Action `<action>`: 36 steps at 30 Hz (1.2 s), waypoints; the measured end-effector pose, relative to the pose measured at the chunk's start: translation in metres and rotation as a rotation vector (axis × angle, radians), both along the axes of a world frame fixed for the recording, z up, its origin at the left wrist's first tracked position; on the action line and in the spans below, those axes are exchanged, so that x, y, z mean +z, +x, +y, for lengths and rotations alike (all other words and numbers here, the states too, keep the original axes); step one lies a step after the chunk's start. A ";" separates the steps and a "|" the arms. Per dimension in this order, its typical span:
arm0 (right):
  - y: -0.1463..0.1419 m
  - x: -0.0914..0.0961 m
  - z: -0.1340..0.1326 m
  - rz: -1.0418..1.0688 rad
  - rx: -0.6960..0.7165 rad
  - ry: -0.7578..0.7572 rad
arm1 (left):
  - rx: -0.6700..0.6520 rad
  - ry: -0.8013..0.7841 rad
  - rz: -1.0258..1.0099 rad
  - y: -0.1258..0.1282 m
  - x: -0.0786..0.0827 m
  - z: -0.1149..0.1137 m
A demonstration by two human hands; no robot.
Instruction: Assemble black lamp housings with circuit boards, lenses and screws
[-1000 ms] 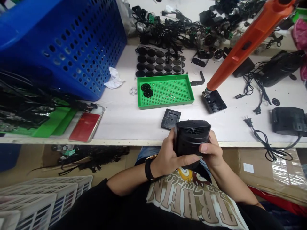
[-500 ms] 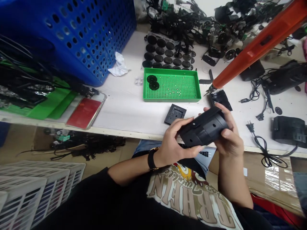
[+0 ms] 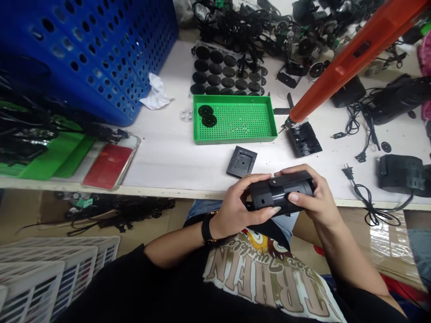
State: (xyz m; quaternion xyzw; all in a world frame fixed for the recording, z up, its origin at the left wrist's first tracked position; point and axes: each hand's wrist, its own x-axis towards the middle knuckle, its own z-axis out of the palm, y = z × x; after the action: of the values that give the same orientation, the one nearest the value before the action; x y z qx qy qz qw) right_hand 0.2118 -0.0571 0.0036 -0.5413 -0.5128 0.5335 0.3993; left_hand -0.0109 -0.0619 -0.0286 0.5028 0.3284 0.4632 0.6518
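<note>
My worry is the housing (image 3: 279,195): it sits between my hands across the front edge of the table (image 3: 168,163), in front of my lap, and its rounded body looks smooth, so if either thumb eased off it could roll out and drop to the floor. Turning it carelessly could also let one end slide from my fingers, if the other hand had to carry it alone. My left hand (image 3: 240,202) is spread about as wide as the body and pinches its left end, thumb along the near side, fingers over the top. My right hand (image 3: 314,197) is spread likewise around the right end, thumb pressed on the near face, fingers reaching across the top to the far side. I cannot tell whether the housing touches the table. Just beyond lies the block (image 3: 241,162); a forward push of my knuckles might shove it. Farther off, to the right, the shell (image 3: 305,139) lies near the tip of the orange driver (image 3: 343,74), and beside them is the green tray (image 3: 235,141), whose small screws (image 3: 239,129) might scatter if it were knocked.
</note>
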 end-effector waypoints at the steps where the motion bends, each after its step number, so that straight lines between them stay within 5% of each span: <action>1: 0.000 -0.001 0.001 -0.004 0.001 -0.013 | -0.014 -0.025 -0.004 -0.001 0.000 0.000; 5: -0.004 -0.005 0.009 -0.014 -0.056 -0.017 | -0.010 -0.153 0.002 -0.001 0.000 0.006; 10: -0.020 -0.015 0.004 0.251 -0.465 0.059 | 0.266 -0.310 -0.071 0.019 -0.001 0.015; 12: -0.033 -0.020 -0.004 0.405 -0.498 -0.012 | 0.328 -0.283 -0.096 0.032 -0.004 0.015; 16: -0.044 -0.024 -0.019 0.559 -0.490 -0.035 | 0.163 -0.101 0.026 0.048 -0.010 0.005; 19: -0.023 -0.016 -0.024 0.529 -0.565 -0.009 | -0.066 0.024 0.058 0.047 -0.011 -0.001; 23: 0.016 0.024 -0.028 0.604 -0.567 -0.008 | -0.382 0.099 0.038 0.058 -0.013 0.004; 28: 0.042 0.119 -0.026 0.618 -0.421 0.098 | -0.989 0.235 0.180 0.115 -0.016 0.011; 30: 0.052 0.155 -0.022 0.505 -0.399 0.166 | -1.024 0.192 0.127 0.136 -0.013 0.011; 33: 0.071 0.193 -0.014 0.243 -0.378 0.272 | -1.098 -0.109 -0.015 0.157 0.001 0.011; 36: 0.095 0.215 -0.006 -0.033 -0.549 0.237 | -0.944 -0.281 -0.159 0.170 0.024 0.015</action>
State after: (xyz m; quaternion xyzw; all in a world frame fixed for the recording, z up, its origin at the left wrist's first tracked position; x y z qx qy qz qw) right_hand 0.3070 -0.0634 0.2182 -0.6178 -0.4126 0.3330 0.5806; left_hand 0.1594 -0.0470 -0.0044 0.4670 0.0733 0.1058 0.8748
